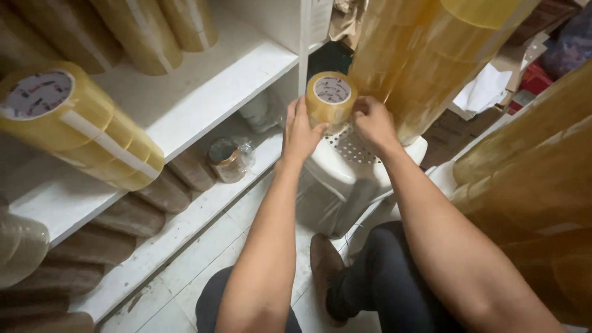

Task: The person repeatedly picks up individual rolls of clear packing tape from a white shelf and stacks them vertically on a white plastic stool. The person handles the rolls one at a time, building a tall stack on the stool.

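A short stack of yellowish clear tape rolls (331,98) with a white round core label stands on a white perforated plastic stool (353,161). My left hand (300,131) presses flat against the stack's left side. On the stack's right side, my right hand (372,120) pinches it with the fingertips. Both forearms reach forward from the bottom of the view, over my dark trousers.
White shelves (203,92) on the left hold long sleeves of tape rolls (80,123), with brown rolls (132,214) on the lower shelf beside a small wrapped roll (228,161). Tall wrapped tape stacks (425,55) rise behind the stool and at the right (536,185). Cardboard and paper lie beyond.
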